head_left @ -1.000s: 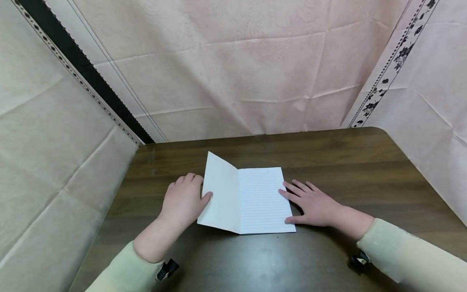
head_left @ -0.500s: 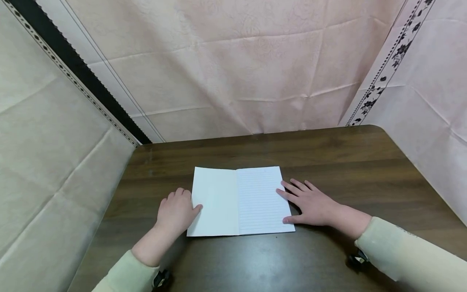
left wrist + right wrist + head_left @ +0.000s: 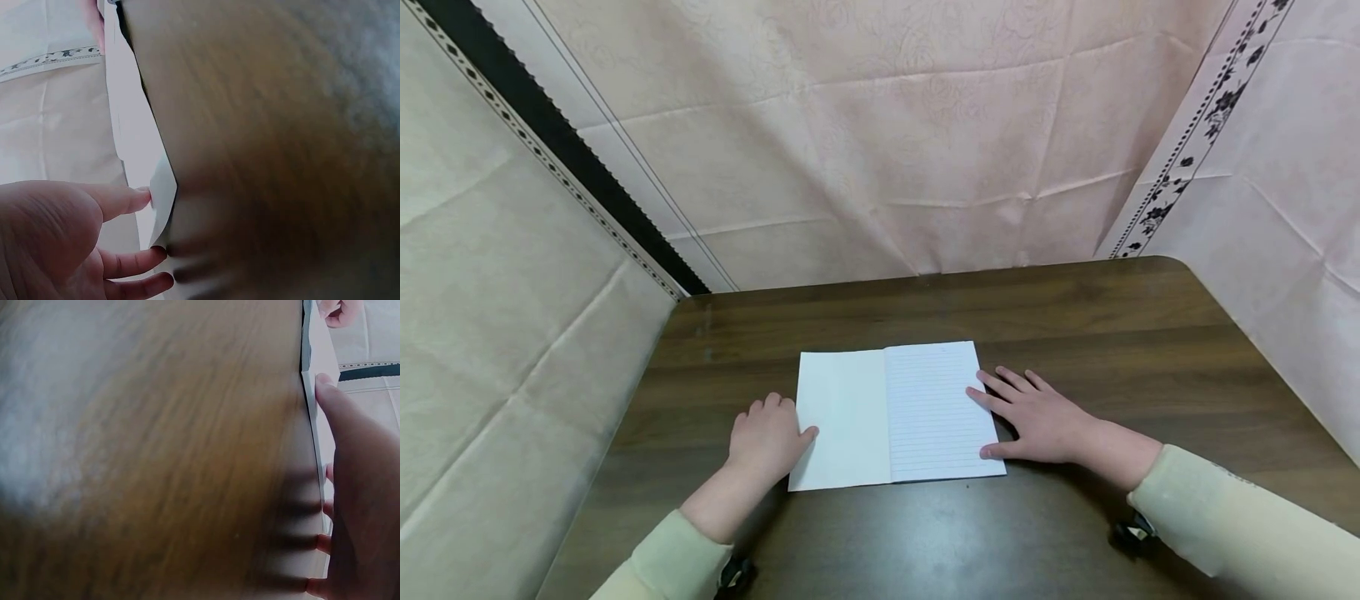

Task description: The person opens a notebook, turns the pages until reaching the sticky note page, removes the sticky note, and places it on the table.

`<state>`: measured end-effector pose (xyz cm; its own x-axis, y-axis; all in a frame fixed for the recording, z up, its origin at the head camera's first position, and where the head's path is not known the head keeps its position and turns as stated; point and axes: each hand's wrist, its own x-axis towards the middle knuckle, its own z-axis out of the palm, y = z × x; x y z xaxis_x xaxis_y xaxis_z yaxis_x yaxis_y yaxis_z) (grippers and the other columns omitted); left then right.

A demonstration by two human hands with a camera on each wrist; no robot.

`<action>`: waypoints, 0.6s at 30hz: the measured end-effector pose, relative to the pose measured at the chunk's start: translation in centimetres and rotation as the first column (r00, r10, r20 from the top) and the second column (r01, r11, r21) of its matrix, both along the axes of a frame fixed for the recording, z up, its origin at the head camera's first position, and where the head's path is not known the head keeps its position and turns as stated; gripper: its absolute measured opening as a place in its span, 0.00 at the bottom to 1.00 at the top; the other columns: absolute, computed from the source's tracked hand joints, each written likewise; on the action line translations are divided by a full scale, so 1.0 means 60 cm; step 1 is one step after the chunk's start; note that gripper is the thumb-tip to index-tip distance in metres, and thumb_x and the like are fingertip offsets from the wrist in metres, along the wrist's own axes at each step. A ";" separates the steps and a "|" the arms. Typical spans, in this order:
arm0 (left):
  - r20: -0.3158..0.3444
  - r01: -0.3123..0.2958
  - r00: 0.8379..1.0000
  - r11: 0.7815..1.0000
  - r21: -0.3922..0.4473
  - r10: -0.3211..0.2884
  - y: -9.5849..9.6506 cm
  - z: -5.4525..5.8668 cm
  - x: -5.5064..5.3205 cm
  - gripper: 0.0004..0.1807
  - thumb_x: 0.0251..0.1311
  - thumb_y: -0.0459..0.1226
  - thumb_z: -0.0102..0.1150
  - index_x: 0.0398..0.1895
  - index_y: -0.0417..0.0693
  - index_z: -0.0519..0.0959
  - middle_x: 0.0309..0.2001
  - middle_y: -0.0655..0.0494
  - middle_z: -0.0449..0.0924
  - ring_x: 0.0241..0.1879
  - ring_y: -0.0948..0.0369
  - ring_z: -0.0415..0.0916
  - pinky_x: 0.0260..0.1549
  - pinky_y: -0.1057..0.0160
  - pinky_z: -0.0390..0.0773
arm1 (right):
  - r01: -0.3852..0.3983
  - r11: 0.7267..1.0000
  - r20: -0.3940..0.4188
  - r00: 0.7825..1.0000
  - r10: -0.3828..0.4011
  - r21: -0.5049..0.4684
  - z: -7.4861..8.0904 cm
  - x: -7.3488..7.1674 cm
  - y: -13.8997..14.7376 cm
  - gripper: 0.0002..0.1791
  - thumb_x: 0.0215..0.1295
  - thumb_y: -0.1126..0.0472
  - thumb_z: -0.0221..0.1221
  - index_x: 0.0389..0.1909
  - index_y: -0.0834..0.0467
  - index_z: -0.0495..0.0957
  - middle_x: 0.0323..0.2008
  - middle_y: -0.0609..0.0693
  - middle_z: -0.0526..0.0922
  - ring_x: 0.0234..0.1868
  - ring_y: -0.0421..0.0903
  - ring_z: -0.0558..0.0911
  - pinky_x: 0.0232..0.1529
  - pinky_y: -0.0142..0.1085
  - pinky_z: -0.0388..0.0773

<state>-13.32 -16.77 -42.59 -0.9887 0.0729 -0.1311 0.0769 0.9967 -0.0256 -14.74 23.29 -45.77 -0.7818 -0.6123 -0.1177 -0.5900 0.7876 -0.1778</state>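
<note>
An open notebook (image 3: 940, 408) lies on the wooden table, with a lined page on the right and a blank white inner cover (image 3: 846, 417) on the left. At the cover's outer edge my left hand (image 3: 767, 442) pinches it, thumb on top and fingers at the edge and underneath; the left wrist view shows this cover (image 3: 164, 194) bent slightly up off the table. My right hand (image 3: 1037, 417) rests spread on the right margin of the lined page, thumb near the lower corner and fingertips on the edge. In the right wrist view its thumb (image 3: 325, 387) touches the page.
The brown table (image 3: 880, 542) has a rounded far right corner. Pale cloth (image 3: 880, 167) hangs behind it and at both sides, with a dark strip (image 3: 565, 133) at the left. A small black device sits under each sleeve cuff.
My left hand has moved left and down with the cover, which was raised and now lies nearly flat. My right hand has stayed on the lined page.
</note>
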 end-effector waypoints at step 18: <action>-0.038 0.098 0.995 0.994 0.043 -0.096 0.023 0.007 -0.007 0.27 0.59 0.50 0.67 0.52 0.39 0.78 0.53 0.42 0.75 0.50 0.43 0.73 0.47 0.42 0.74 | 0.003 1.000 -0.001 1.000 -0.003 0.014 0.004 0.000 -0.003 0.52 0.58 0.19 0.44 0.78 0.43 0.52 0.78 0.51 0.50 0.77 0.59 0.49 0.68 0.66 0.47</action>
<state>-13.77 -15.39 -42.15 -0.9807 0.1737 -0.0898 0.1731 0.9848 0.0141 -14.72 23.10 -45.53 -0.7835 -0.6086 -0.1255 -0.5882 0.7914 -0.1663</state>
